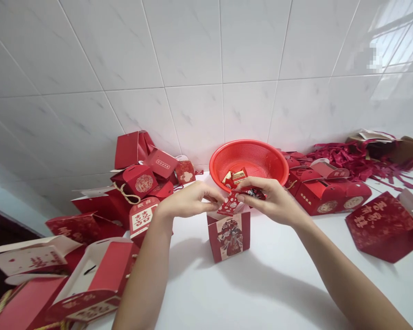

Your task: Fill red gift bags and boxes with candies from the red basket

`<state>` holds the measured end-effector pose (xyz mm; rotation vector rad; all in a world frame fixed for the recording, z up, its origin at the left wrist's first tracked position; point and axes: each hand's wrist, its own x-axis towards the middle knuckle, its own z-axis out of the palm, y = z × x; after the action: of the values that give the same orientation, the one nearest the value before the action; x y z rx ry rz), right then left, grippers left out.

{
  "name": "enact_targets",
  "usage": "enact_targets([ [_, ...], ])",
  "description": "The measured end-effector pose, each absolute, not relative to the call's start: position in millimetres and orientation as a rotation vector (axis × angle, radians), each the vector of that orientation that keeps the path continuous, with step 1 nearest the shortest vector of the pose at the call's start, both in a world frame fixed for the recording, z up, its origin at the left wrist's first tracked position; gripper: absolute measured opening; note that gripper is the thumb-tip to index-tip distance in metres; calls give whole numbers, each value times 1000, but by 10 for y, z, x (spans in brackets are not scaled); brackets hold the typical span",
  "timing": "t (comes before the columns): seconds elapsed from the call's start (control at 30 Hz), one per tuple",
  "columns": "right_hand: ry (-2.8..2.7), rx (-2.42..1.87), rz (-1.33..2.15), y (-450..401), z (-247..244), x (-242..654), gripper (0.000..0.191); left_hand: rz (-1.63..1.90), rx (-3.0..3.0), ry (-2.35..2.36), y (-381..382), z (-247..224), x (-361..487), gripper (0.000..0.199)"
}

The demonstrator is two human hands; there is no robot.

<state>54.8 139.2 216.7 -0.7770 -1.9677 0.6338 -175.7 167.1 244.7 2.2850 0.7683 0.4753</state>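
A red candy packet (230,204) with white specks is held just above the upright red gift box (231,240), which has a printed couple on its front. My left hand (194,198) pinches the packet's left side. On the other side, the closed fingers of my right hand (270,198) grip the packet near its upper right edge. Dark, shiny wrapped candies (256,193) show under my right fingers; whether that hand holds them too I cannot tell. Behind the hands stands a red plastic basket (249,146) with gold-wrapped candies (239,175) in it.
Several red gift boxes (141,181) are piled at the left, some with rope handles. More red boxes (325,195) stand at the right, and one (382,227) lies nearer. Dark pink ribbons (344,158) are heaped at the back right. A tiled wall (192,110) borders the white table (261,293).
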Motion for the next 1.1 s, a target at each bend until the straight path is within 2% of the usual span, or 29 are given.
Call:
enact_targets([
  [0.17, -1971, -752, 556, 1391, 2151, 576, 10, 588, 2313, 732, 1703, 2366, -1688, 16],
  [0.47, -2034, -821, 498, 1370, 2183, 578, 13, 581, 2273, 777, 1769, 2301, -1676, 29],
  [0.7, -2099, -754, 648, 1402, 2124, 545, 23, 575, 2280, 756, 1763, 2310, -1655, 25],
  [0.9, -2097, -706, 621, 1455, 2056, 560, 26, 595, 2286, 775, 1781, 2293, -1687, 15],
  [1.0, -2102, -649, 680, 1463, 2055, 556, 25, 676, 2249, 751, 1791, 2288, -1696, 8],
  [1.1, -2115, -622, 679, 1472, 2051, 544, 20, 593, 2231, 741, 1803, 2281, -1698, 13],
])
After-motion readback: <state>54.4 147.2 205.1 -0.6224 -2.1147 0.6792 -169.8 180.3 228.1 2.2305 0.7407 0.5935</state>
